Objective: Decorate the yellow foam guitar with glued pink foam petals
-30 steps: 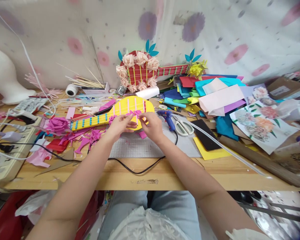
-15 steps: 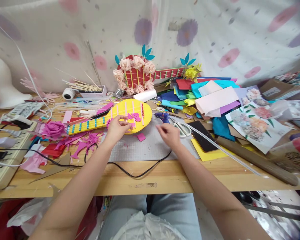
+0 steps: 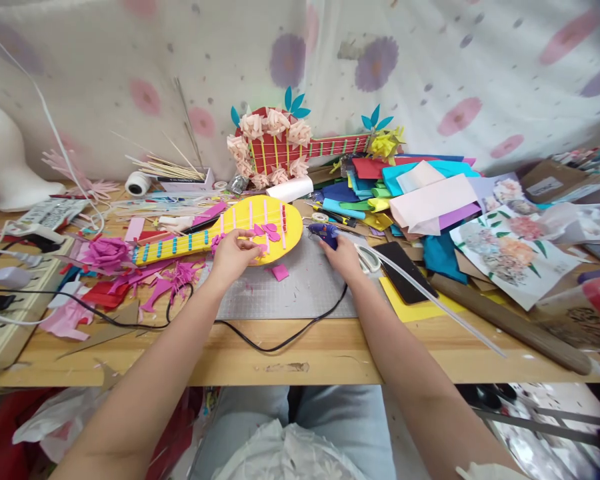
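Observation:
A yellow cardboard guitar point(image 3: 291, 233) lies on the grey cutting mat point(image 3: 300, 297), its neck pointing left, with pink strips and pink petals on its body. Over the body's lower edge, my left hand point(image 3: 234, 257) pinches a small pink petal point(image 3: 262, 249) between thumb and fingers. My right hand point(image 3: 344, 256) is closed around the handle of a blue glue gun point(image 3: 324, 233), whose nozzle points left toward the guitar. A black cord runs below this hand across the mat. One pink paper square point(image 3: 280, 272) lies just under the guitar.
White-handled scissors point(image 3: 368, 259) and a black phone point(image 3: 405, 272) lie right of my right hand. A red flower-covered guitar point(image 3: 270, 150) stands at the back. Coloured paper point(image 3: 430, 200) is heaped at right; pink scraps point(image 3: 167, 287) and a power strip point(image 3: 25, 300) are at left.
My right hand has moved from beside the glue gun onto its handle and closed on it. My left hand stays over the guitar with the pink petal.

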Tool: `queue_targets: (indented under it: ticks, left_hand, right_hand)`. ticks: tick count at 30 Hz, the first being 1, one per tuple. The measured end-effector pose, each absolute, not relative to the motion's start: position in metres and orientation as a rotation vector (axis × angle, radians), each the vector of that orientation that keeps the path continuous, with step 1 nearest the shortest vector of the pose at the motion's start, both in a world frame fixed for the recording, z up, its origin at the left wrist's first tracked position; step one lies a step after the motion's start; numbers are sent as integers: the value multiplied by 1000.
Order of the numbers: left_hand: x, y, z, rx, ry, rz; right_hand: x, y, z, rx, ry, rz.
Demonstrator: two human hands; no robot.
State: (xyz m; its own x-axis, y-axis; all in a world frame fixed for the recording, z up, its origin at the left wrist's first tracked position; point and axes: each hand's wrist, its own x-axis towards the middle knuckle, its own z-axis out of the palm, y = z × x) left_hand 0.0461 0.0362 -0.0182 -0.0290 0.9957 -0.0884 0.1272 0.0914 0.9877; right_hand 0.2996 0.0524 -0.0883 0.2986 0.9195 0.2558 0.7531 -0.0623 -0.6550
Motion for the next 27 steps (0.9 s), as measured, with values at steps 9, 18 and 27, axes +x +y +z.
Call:
queue_targets:
  ticks: [9,18,27]
  left_hand:
    - [53,47,-17,1279,1428,1137]
    - [61,47,-15,1303,1447,1056]
    - [62,48,-17,1320,1415,1061]
  right_hand:
    - [291,25,-47,-1257,-1236,918]
    - [283,16,-52,-1337,-1455,1116]
    - [274,18,-58,-1455,-1487,979]
